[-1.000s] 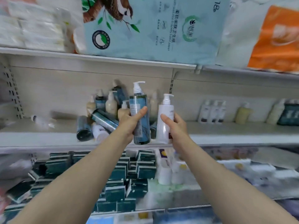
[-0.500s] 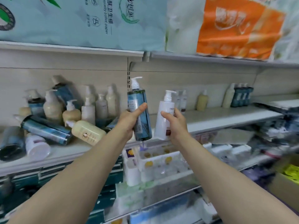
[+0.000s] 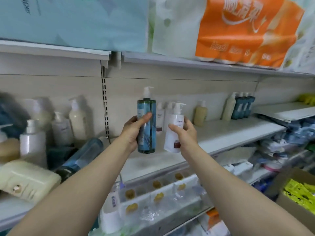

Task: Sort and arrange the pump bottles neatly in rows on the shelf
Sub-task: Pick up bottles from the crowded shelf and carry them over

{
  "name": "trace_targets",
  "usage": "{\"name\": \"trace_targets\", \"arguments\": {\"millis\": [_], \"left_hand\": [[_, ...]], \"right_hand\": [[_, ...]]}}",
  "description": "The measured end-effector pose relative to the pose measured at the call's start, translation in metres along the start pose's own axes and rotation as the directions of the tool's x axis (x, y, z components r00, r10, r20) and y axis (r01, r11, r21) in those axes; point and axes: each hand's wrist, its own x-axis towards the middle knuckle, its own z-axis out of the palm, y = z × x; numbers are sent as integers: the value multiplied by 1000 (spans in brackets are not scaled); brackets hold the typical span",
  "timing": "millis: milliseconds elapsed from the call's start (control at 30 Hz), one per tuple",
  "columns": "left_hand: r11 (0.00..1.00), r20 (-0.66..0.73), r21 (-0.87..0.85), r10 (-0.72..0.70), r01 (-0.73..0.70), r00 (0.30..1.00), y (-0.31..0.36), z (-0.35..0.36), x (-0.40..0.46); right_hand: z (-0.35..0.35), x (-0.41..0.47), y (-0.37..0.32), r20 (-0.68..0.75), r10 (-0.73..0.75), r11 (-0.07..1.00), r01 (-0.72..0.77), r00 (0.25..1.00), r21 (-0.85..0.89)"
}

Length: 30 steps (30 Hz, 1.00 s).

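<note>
Left hand (image 3: 134,132) wraps teal pump bottle (image 3: 147,126), thumb across front. Right hand (image 3: 185,133) pinches white pump bottle (image 3: 174,132), thumb against label. Both upright, in air above shelf (image 3: 230,133); likely headed for sorted rows right. Labels blurred, unreadable; orange pack (image 3: 247,31) above shows Chinese characters.

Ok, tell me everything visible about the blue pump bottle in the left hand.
The blue pump bottle is a tall, clear-looking plastic cylinder tinted blue-green, with a white pump head and a pale label down one side. It is upright, held in the air in front of the shelf. The left hand grips its lower half, thumb across the front.
</note>
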Motion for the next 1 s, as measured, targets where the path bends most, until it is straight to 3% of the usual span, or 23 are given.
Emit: {"name": "trace_targets", "arguments": {"millis": [233,667,1000], "left_hand": [[999,81,-16,-27,29,996,-12,5,45],[999,-12,-4,-35,34,999,-37,19,89],[999,-85,-43,29,-33,996,-44,58,113]], "right_hand": [[-1,54,19,-33,38,999,-37,999,3],[-8,149,57,48,64,963,-49,997,-266],[-39,204,64,162,37,972,2,986,-235]]}}
